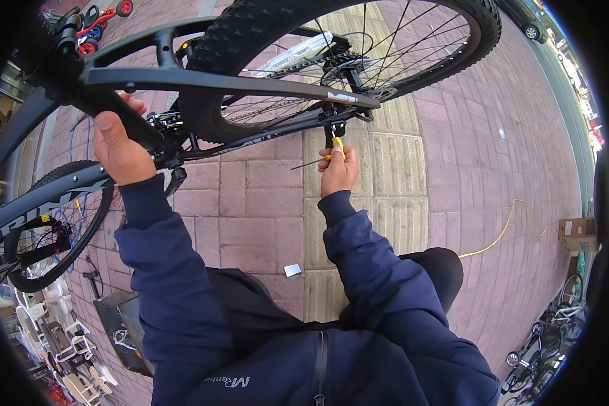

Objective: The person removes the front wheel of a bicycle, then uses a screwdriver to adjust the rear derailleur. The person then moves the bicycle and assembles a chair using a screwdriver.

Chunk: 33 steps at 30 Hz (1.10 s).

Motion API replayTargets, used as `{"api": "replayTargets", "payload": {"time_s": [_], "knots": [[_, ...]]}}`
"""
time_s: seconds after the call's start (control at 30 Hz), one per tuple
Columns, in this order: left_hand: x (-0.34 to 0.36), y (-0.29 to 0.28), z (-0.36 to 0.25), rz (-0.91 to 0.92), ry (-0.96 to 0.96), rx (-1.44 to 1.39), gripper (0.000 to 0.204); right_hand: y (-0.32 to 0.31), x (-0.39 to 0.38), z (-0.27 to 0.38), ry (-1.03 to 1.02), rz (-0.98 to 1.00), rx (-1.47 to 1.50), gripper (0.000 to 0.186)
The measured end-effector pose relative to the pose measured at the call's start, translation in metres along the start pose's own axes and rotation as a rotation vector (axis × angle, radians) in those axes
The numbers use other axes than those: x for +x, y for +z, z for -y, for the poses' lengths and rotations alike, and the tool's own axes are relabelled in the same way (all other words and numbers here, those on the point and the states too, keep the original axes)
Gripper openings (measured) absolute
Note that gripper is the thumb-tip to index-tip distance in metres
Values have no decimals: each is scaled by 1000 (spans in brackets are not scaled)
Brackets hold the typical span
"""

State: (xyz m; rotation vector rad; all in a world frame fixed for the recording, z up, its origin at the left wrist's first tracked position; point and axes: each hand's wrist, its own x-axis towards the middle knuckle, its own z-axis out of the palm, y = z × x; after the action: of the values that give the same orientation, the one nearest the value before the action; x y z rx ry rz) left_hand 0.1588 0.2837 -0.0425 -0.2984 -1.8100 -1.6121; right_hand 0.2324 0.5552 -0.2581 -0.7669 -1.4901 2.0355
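At the frame's (216,84) right end, 1 wheel (240,34) is carried. The left grip (124,155) is placed at the frame's left part; a tool (338,144) is held in the right grip (340,177), just beside the right end. On the paving (480,176), 1 card (292,271) is laid between the forearms (172,264), a box (578,233) far right.

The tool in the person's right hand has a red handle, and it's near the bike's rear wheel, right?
Not quite: the handle is yellow, not red, as the head view shows. The tool is indeed in the right hand, near the bike's rear wheel.
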Motion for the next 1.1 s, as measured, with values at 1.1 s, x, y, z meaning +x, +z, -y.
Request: {"api": "replayTargets", "payload": {"time_s": [1.1], "knots": [[-117,126,-51,182,297,559,68,5,7,13,-598,-152,-819,16]]}}
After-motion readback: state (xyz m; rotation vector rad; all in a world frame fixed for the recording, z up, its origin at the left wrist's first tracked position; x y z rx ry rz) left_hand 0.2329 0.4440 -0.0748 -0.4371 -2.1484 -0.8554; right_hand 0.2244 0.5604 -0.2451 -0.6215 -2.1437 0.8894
